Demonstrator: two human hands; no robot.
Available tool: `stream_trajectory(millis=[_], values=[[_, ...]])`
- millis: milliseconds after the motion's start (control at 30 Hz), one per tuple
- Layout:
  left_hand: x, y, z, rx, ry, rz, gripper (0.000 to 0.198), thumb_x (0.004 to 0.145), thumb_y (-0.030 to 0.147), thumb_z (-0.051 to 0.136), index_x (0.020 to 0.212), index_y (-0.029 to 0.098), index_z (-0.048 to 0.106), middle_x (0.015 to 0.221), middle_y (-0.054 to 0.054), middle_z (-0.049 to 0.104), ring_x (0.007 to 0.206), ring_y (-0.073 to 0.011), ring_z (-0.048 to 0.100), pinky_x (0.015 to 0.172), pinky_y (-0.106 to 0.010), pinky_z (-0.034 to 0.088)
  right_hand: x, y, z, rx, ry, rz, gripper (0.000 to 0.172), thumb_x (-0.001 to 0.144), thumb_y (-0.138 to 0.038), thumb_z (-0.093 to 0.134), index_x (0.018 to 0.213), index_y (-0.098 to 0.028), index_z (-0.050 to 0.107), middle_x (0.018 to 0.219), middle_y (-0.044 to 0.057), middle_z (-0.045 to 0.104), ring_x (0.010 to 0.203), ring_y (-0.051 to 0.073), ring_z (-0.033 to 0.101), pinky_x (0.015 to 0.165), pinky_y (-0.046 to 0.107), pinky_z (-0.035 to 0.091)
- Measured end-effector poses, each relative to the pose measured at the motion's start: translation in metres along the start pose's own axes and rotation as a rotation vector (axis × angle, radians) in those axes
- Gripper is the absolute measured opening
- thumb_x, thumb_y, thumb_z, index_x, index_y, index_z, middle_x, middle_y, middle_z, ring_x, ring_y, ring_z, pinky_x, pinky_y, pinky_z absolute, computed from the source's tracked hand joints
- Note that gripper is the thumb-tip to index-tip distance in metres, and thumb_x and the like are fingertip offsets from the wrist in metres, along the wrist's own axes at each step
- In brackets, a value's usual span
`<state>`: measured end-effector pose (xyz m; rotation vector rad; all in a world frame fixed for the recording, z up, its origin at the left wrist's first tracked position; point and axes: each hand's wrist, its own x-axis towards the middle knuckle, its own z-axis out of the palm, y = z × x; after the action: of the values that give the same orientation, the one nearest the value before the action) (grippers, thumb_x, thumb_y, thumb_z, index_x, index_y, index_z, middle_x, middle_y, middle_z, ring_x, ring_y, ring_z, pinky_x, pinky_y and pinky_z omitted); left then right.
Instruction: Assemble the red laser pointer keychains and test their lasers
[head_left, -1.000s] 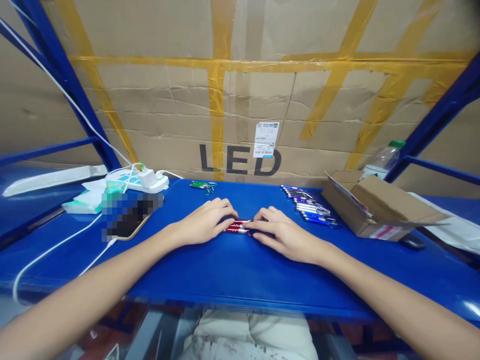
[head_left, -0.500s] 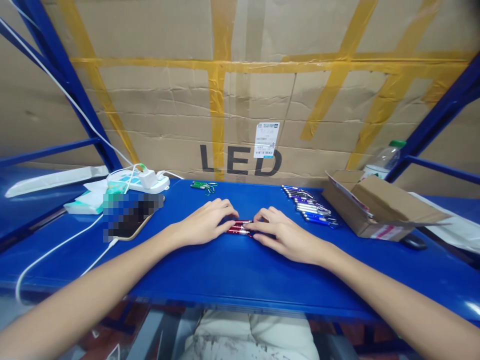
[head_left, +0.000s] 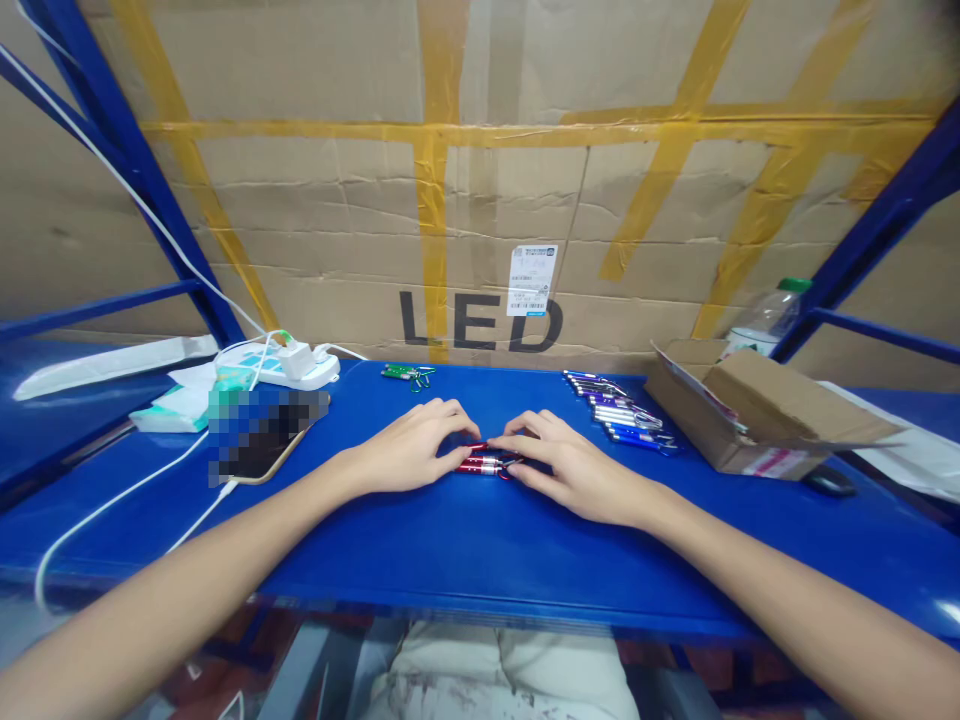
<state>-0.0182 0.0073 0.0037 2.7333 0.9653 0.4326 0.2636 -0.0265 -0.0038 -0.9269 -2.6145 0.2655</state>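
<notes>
Several small red pen-shaped metal tubes (head_left: 478, 465) with clips at their right ends lie side by side on the blue table (head_left: 450, 550). My left hand (head_left: 412, 447) pinches the left end of the rearmost red tube (head_left: 478, 446) between thumb and fingers. My right hand (head_left: 574, 465) has its fingertips closed at the right end of that same tube, and they partly cover it. Behind my left hand lies a small group of green tubes (head_left: 405, 373) with clips. To the right, purple, silver and blue tubes (head_left: 619, 412) lie in a slanting row.
An open cardboard box (head_left: 720, 420) stands at the right, with a black object (head_left: 829, 482) beside it and a bottle (head_left: 772, 320) behind. At the left are a phone (head_left: 266, 445), a tissue pack (head_left: 176, 405) and a power strip (head_left: 319, 370) with cables. A large carton (head_left: 337, 230) rises behind.
The rearmost red tube has shifted slightly away from the ones in front. My right fingertips have moved a little left onto its end. The other tubes have stayed put.
</notes>
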Motion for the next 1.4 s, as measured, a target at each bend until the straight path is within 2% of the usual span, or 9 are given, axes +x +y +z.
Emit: stream_trajectory(millis=[167, 567, 700, 867, 1033, 1400], values=[[0.0, -0.0018, -0.0002, 0.012, -0.002, 0.005, 0.024, 0.109, 0.033, 0.055, 0.126, 0.026, 0.07, 0.128, -0.006, 0.067, 0.117, -0.0261, 0.061, 0.107, -0.042, 0.046, -0.0009, 0.0032, 0.0027, -0.049, -0.05, 0.021, 0.041, 0.112, -0.033, 0.051, 0.153, -0.029, 0.058, 0.146, 0.011, 0.061, 0.122, 0.032, 0.055, 0.108, 0.056, 0.048], [0.0, 0.002, -0.001, 0.005, 0.0, 0.011, 0.017, 0.109, 0.031, 0.055, 0.114, 0.023, 0.069, 0.118, -0.005, 0.068, 0.11, -0.0253, 0.06, 0.102, -0.042, 0.045, -0.0011, -0.001, 0.0004, -0.015, -0.043, -0.009, 0.037, 0.113, -0.034, 0.05, 0.147, -0.026, 0.063, 0.137, 0.012, 0.065, 0.12, 0.032, 0.054, 0.109, 0.055, 0.049], [-0.0002, 0.0032, -0.0025, -0.036, -0.004, 0.016, 0.019, 0.109, 0.037, 0.056, 0.115, 0.023, 0.067, 0.119, -0.006, 0.068, 0.11, -0.0254, 0.061, 0.101, -0.041, 0.046, -0.0007, -0.0016, 0.0007, -0.007, -0.024, -0.017, 0.035, 0.114, -0.034, 0.047, 0.145, -0.027, 0.062, 0.135, 0.012, 0.066, 0.119, 0.03, 0.056, 0.109, 0.055, 0.048], [-0.0004, 0.0052, -0.0037, -0.037, -0.06, 0.005, 0.039, 0.1, 0.047, 0.072, 0.131, 0.025, 0.065, 0.124, -0.006, 0.067, 0.115, -0.0277, 0.061, 0.104, -0.042, 0.046, -0.0018, 0.003, 0.0037, -0.077, -0.019, 0.072, 0.028, 0.111, -0.037, 0.056, 0.135, -0.023, 0.062, 0.129, 0.012, 0.067, 0.112, 0.031, 0.059, 0.102, 0.054, 0.049], [0.0005, 0.0048, -0.0018, -0.027, -0.082, 0.0, 0.027, 0.104, 0.04, 0.067, 0.125, 0.024, 0.068, 0.119, -0.005, 0.068, 0.111, -0.0266, 0.061, 0.103, -0.04, 0.046, -0.0017, 0.0059, 0.0047, -0.099, -0.04, 0.088, 0.023, 0.111, -0.04, 0.058, 0.126, -0.024, 0.064, 0.121, 0.01, 0.068, 0.107, 0.03, 0.059, 0.101, 0.052, 0.047], [0.0024, 0.0003, 0.0002, -0.024, -0.052, -0.004, 0.026, 0.104, 0.044, 0.068, 0.12, 0.023, 0.068, 0.116, -0.005, 0.067, 0.109, -0.0262, 0.061, 0.099, -0.039, 0.045, 0.0001, 0.0049, 0.0034, -0.121, -0.005, 0.112, 0.014, 0.113, -0.034, 0.053, 0.111, -0.023, 0.063, 0.114, 0.008, 0.069, 0.101, 0.027, 0.057, 0.09, 0.042, 0.046]])
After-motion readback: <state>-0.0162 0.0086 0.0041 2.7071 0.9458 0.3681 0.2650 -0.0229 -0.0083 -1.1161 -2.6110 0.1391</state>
